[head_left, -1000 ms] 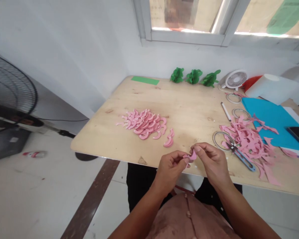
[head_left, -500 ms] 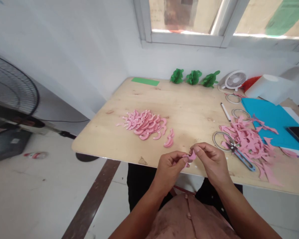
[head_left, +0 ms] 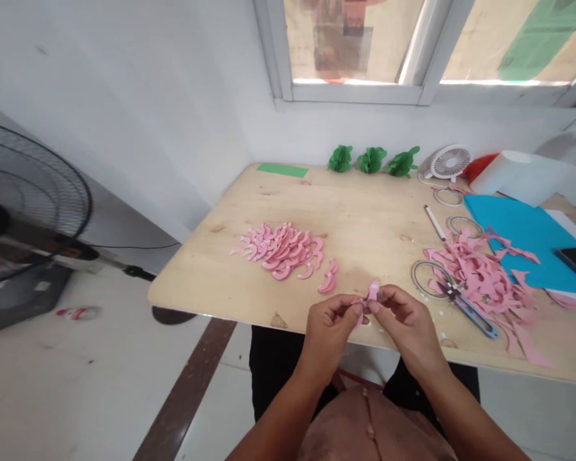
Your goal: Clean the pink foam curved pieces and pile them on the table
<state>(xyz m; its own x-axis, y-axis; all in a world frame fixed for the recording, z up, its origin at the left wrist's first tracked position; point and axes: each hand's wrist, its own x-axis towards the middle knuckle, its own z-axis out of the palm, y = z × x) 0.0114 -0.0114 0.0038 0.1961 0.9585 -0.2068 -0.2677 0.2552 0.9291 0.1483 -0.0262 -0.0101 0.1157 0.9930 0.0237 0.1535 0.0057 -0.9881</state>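
Head view looks down on two hands that meet just above the near edge of the counter (head_left: 365, 218). The left hand (head_left: 329, 330) and the right hand (head_left: 408, 326) both pinch one small pink paper piece (head_left: 373, 291) between thumb and fingertips, the fingers closed narrow on it. A pile of pink crescents (head_left: 281, 248) lies beyond the hands, toward the left edge. Toward the right edge is a heap of pink scraps (head_left: 480, 278), and blue-handled snips (head_left: 470, 310) lie at its near side. A blue sheet (head_left: 513, 230) lies near the right edge. Three green paper flowers (head_left: 372, 160) stand along the far edge.
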